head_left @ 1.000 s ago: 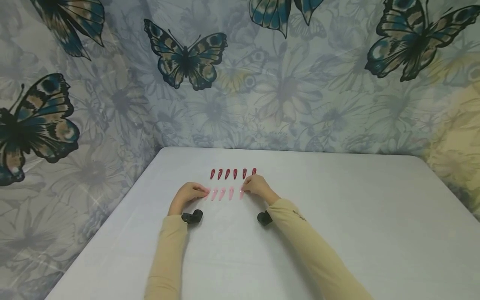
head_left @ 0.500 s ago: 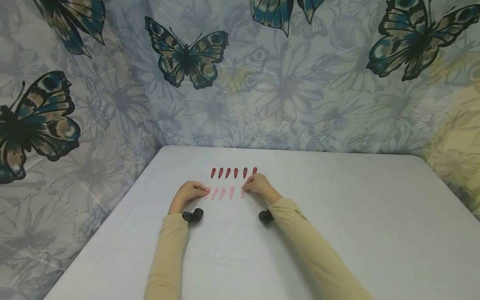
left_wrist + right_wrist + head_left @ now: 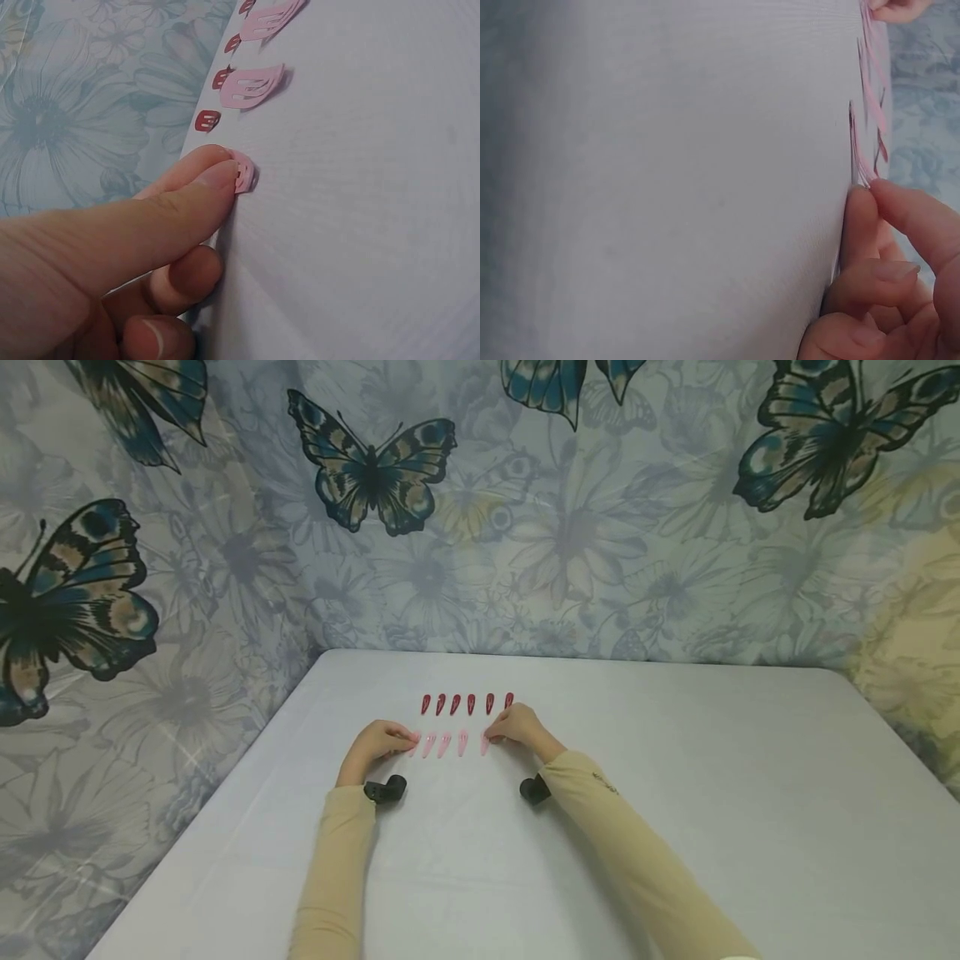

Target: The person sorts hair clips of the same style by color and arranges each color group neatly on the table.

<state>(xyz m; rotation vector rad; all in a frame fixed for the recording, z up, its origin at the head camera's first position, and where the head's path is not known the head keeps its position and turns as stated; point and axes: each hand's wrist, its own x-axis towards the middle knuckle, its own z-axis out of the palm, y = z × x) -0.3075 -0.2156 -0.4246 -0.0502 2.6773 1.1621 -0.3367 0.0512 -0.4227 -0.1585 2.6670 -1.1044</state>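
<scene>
A row of pink snap hair clips (image 3: 445,745) lies on the white table, with a row of dark red snap hair clips (image 3: 455,704) behind it. At the left end of the pink row my left hand (image 3: 380,743) pinches the outermost pink clip (image 3: 244,172) between thumb and forefinger, hiding part of it. My right hand (image 3: 522,730) pinches the wide end of the rightmost pink clip (image 3: 859,154); its narrow end points toward me. The rightmost red clip (image 3: 509,699) lies just behind the right hand, partly covered by it.
The white table (image 3: 712,793) stretches widely to the right and toward me. A patterned butterfly cloth (image 3: 480,568) hangs behind its back edge. A dark wrist camera (image 3: 386,789) sits at the left wrist, and another dark camera (image 3: 534,789) at the right.
</scene>
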